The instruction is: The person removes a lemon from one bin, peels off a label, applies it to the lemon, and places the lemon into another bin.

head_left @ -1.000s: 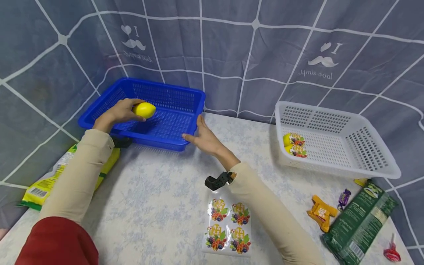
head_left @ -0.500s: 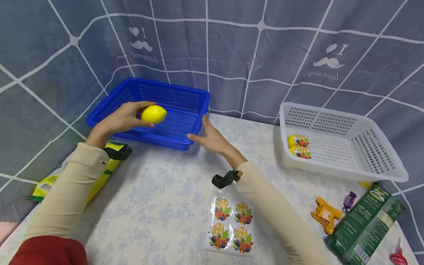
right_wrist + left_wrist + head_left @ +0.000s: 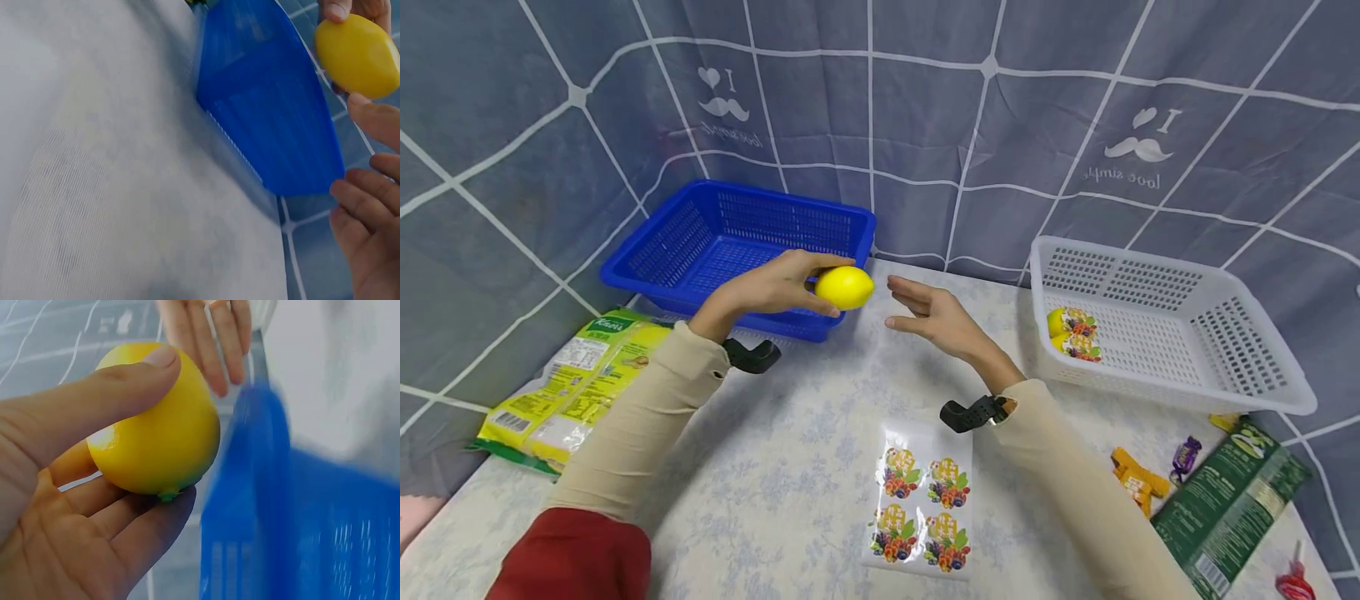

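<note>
And there's the yellow lemon [image 3: 846, 287], pinched in the left hand [image 3: 773, 284], its long axis pointing away from that hand, across a narrow gap, toward the right hand [image 3: 951, 323], empty and loosely spread.

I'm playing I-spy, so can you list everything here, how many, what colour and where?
blue basket: 1, blue, back left
white basket: 1, white, right
stickered fruits: 2, yellow, in white basket
lemon: 1, yellow, in left hand
sticker sheet: 1, white with multicoloured stickers, front middle
bag: 1, yellow and green, left
packet: 1, green, right
wrapper: count unclear, orange, by packet
sweet: 1, purple, by packet
lollipop: 1, red, front right
scrap: 1, yellow, behind packet
pink thing: 1, pink, left edge
tablecloth: 1, white, underneath
curtain: 1, grey-blue, behind
wrist straps: 2, black, both wrists
sleeves: 2, mostly cream, both arms
left hand: 1, bare, holding lemon
right hand: 1, bare, beside lemon
</note>
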The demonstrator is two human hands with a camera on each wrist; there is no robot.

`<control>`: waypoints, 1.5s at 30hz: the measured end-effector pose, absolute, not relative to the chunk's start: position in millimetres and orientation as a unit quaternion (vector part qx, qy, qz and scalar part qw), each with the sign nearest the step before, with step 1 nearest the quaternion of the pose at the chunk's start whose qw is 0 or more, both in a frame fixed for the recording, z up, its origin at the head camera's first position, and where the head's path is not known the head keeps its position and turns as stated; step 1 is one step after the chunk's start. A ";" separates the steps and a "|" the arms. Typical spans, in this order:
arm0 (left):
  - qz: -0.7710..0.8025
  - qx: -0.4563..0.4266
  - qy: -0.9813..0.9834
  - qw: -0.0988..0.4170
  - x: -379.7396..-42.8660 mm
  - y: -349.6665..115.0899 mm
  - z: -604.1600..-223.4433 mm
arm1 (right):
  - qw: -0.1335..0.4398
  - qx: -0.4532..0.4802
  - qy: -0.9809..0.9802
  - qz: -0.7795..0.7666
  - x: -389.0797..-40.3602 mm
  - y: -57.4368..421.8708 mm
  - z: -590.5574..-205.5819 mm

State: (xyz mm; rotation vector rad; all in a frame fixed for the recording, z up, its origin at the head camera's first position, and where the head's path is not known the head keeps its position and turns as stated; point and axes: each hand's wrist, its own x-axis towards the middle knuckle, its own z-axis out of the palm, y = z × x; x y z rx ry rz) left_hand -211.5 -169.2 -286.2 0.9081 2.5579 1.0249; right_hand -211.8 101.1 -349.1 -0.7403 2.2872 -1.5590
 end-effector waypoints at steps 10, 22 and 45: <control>0.328 0.363 0.858 0.155 -213.0 -86.8 -318.2 | 0.166 -0.253 0.761 -0.574 -199.8 146.0 -356.1; 0.433 0.324 0.832 0.126 -229.8 -49.7 -365.0 | 0.112 -0.196 0.807 -0.546 -200.3 175.4 -385.4; 0.452 0.296 0.825 0.166 -245.6 -38.7 -399.3 | 0.126 -0.153 0.846 -0.496 -203.3 182.8 -405.5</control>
